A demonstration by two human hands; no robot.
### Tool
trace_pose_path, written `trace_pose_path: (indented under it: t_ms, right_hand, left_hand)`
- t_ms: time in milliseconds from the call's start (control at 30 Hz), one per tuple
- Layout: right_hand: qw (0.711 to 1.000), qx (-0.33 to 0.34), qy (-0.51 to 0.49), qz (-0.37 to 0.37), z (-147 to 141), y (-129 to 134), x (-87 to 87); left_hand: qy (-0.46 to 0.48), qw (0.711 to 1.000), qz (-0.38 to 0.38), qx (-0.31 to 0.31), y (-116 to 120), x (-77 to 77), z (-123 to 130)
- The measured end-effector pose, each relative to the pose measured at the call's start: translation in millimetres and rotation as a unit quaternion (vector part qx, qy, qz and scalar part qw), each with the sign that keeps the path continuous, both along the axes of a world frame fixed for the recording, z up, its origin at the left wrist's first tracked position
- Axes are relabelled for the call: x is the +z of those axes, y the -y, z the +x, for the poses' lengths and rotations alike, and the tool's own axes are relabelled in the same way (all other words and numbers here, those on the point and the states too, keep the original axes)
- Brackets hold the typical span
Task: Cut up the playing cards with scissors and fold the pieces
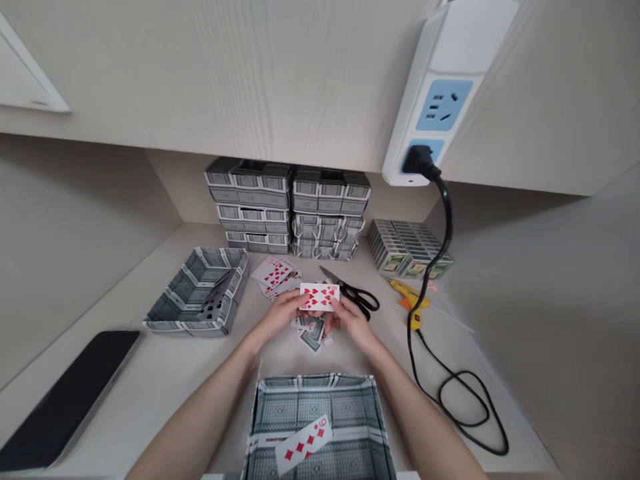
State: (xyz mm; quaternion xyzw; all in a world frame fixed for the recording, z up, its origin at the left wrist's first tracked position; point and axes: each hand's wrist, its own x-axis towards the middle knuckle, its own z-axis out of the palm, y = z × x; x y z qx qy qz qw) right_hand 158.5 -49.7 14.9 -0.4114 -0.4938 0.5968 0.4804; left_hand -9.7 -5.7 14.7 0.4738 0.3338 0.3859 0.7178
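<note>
My left hand [287, 310] and my right hand [349, 319] hold a ten of hearts card [319, 297] between them, face up, one hand at each end. Beneath my hands lie loose cards [311, 339], some face down. More face-up cards [274, 273] are spread beyond my left hand. Black-handled scissors [361, 295] lie just past my right hand. Nearest my body is an open box made of cards [315, 393], with a strip of diamond cards [304, 445] inside it.
Another card box [193, 323] holding cards stands at left, near a black flat object [70, 400]. Card boxes [250, 193] are stacked at the back. Card packs [407, 247], a yellow glue gun [413, 297] and a black cable [447, 400] are at right. A power strip [445, 87] hangs above.
</note>
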Motion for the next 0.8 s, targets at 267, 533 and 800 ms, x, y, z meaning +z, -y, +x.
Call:
trace_pose_path:
  t_ms: [267,533,800]
  right_hand:
    - [0.998,-0.043,0.043,-0.03,10.3,-5.2,3.2]
    - [0.762,-0.204,0.602,0.122,50.7,-8.2,-3.0]
    - [0.674,-0.168,0.713,0.095,46.2,-5.0,3.1]
  left_hand:
    - [0.051,0.997,-0.047,-0.019,5.2,-0.5,4.8]
    - [-0.014,0.993,-0.056,0.107,-1.8,-0.6,2.7]
    - [-0.044,0.984,-0.017,0.17,-3.2,-1.5,2.4]
